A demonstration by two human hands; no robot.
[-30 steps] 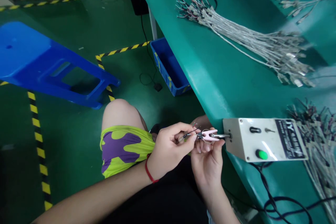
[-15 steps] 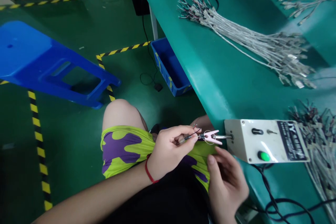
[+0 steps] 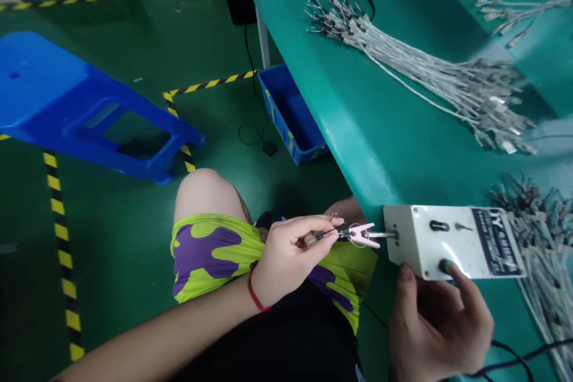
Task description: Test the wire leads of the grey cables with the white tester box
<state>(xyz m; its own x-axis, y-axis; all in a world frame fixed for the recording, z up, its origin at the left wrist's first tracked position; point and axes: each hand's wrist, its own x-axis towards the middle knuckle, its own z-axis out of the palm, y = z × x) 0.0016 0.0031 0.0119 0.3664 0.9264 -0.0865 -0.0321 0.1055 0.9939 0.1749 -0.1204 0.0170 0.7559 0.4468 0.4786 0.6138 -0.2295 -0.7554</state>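
Box (image 3: 430, 248) and clip (image 3: 357, 232) have barely shifted, but the right hand (image 3: 441, 325) has changed place. One second ago it was at the clip; half a second ago it was off it, below the box; now a fingertip rests on the green button (image 3: 444, 265) on top of the box. Its thumb is spread from that finger and lies at the box's lower edge; the other fingers are curled and partly hidden. How far the button is pressed, I cannot tell.

The left hand (image 3: 289, 256) stays left of the box, thumb and forefinger pinching a cable (image 3: 314, 239) just beside the clip.

The pink clip is just left of the box, out past the edge of the desk (image 3: 358, 131), at the end of the metal shaft (image 3: 382, 234) from the box's left face. Its long axis runs nearly in line with the shaft: nose away from the box, toward the left fingertips, splayed handles toward the box. What exactly the nose grips is too small to tell.

The blue bin (image 3: 278, 124) stands on the floor, up and left of the box; its blue inner walls and bottom show. Above the box lies a grey bundle (image 3: 416, 65), wire ends leftward, plugs rightward. Another bunch (image 3: 544, 277) lies right of the box.
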